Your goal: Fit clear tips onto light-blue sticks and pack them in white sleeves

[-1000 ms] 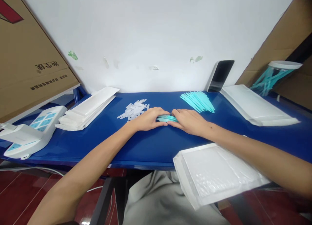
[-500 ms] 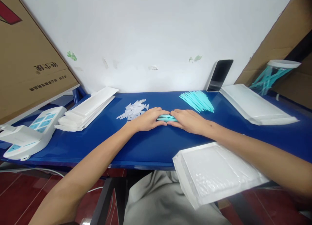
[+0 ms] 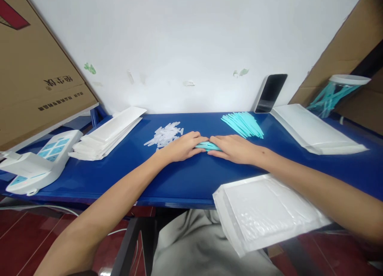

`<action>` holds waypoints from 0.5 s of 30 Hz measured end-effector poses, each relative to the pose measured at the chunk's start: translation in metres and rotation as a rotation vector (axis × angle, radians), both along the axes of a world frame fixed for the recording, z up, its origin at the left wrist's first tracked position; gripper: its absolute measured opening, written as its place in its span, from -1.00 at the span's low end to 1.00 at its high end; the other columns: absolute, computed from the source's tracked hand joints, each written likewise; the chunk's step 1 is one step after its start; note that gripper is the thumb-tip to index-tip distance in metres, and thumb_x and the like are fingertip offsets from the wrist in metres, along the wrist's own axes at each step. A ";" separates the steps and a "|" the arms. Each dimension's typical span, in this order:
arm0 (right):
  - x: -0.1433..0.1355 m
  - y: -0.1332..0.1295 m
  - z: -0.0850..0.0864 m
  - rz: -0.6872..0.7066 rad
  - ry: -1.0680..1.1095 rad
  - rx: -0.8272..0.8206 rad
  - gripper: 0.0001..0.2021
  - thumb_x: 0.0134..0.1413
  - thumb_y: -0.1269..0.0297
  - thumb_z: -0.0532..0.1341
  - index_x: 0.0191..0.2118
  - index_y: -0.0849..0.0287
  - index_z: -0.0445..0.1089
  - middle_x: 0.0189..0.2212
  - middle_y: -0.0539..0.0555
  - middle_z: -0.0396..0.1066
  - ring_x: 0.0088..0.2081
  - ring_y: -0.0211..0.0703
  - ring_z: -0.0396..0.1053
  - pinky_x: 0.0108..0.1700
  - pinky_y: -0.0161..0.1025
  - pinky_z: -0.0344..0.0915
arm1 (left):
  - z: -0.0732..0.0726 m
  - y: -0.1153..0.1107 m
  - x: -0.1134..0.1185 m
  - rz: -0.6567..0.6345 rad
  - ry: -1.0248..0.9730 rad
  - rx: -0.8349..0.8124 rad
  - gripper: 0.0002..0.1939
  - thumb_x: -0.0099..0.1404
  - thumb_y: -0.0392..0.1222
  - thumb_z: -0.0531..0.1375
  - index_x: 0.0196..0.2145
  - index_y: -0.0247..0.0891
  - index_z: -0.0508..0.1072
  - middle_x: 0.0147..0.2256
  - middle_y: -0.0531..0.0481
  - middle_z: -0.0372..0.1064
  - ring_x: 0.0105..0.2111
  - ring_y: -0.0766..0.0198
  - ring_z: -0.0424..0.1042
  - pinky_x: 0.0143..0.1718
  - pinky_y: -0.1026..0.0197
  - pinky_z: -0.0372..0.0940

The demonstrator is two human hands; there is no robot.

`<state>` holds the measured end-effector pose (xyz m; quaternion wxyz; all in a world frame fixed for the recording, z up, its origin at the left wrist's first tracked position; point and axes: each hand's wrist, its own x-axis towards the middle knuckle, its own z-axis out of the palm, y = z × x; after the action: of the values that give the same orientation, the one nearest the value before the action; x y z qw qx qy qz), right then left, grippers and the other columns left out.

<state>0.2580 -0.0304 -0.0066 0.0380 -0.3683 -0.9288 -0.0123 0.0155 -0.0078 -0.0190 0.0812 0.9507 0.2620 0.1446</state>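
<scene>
Between my two hands lies a bundle of thin turquoise sticks (image 3: 206, 145), held low over the blue table (image 3: 179, 180). My left hand (image 3: 184, 146) is closed around the bundle's left end, and my right hand (image 3: 231, 148) grips its right end. Most of the sticks' length is hidden by my fingers. Beyond my left hand is a heap of small whitish translucent pieces (image 3: 165, 135). A fanned pile of more turquoise sticks (image 3: 243, 124) rests beyond my right hand.
A padded white envelope (image 3: 266, 212) overhangs the table's front edge under my right forearm. Another envelope (image 3: 318, 128) lies at right, near a jar of sticks (image 3: 335, 94). A phone (image 3: 271, 93) leans on the wall. At left are stacked envelopes (image 3: 106, 134) and a power strip (image 3: 44, 162).
Both hands keep hold of the stick bundle in nearly the same place. My right hand's fingers have shifted very slightly; the view has moved a little.
</scene>
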 end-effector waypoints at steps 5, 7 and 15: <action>-0.001 -0.004 0.003 -0.017 0.006 -0.023 -0.60 0.43 -0.05 -0.04 0.02 0.18 0.27 -0.14 0.18 0.48 -0.26 -0.02 0.46 -0.35 -0.20 0.16 | 0.000 0.000 0.000 -0.001 -0.021 -0.001 -0.62 0.52 -0.08 0.03 0.19 -0.27 0.32 -0.07 -0.20 0.35 -0.08 0.07 0.34 -0.03 0.11 0.25; -0.001 -0.005 0.005 -0.022 0.007 -0.030 -0.61 0.42 -0.06 -0.03 -0.01 0.17 0.27 -0.15 0.17 0.48 -0.29 -0.05 0.45 -0.37 -0.20 0.15 | 0.000 0.000 0.001 0.003 -0.032 -0.010 -0.64 0.52 -0.08 0.04 0.17 -0.26 0.34 -0.08 -0.19 0.37 -0.08 0.08 0.35 -0.04 0.11 0.26; 0.003 -0.001 0.004 -0.005 0.050 -0.055 -0.65 0.41 -0.06 -0.03 -0.09 0.13 0.26 -0.22 0.13 0.46 -0.33 -0.06 0.41 -0.39 -0.22 0.09 | 0.000 0.003 0.001 0.011 -0.067 -0.046 -0.67 0.49 -0.07 0.09 0.11 -0.26 0.38 -0.10 -0.18 0.42 -0.12 0.08 0.40 -0.06 0.09 0.27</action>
<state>0.2605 -0.0312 -0.0027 0.0510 -0.3716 -0.9267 0.0224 0.0162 -0.0053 -0.0189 0.1109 0.9418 0.2675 0.1708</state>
